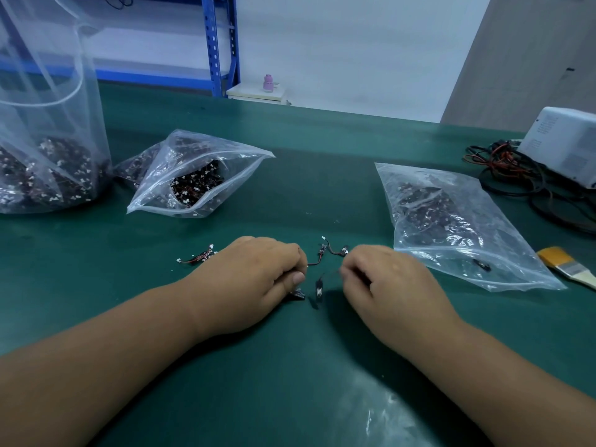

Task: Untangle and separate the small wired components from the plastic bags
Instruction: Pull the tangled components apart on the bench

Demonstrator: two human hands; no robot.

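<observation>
Nearest the camera, two bare forearms were laid across the green table mat point(290, 382), converging toward the middle of the scene. The left hand point(258, 279) was held knuckles up with its fingers curled, and a thin wire was pinched between thumb and fingertips. The right hand point(387, 282) was slightly blurred, but its fingers were likewise curled in and a wire was pinched at their tips. The tangled wired components point(324, 254) were stretched between and just beyond the two hands. One small black part point(318, 289) was seen hanging in the gap between them. A small group of separated components point(198, 257) was laid on the mat just left of the left hand.

Farther away, left of centre, an open zip bag point(193, 175) was placed with its mouth turned to the near right. It was filled with dark components bearing white connectors. At the far left a tall clear bag point(48, 150) was stood upright, its lower part packed with the same components. To the right a flat bag point(451, 221) was laid on the mat, with a thin layer of components in its far half.

At the right edge a brush point(567, 266) was laid near this bag. Beyond it, a white device point(567, 143) was set beside a heap of cables point(516, 175).
</observation>
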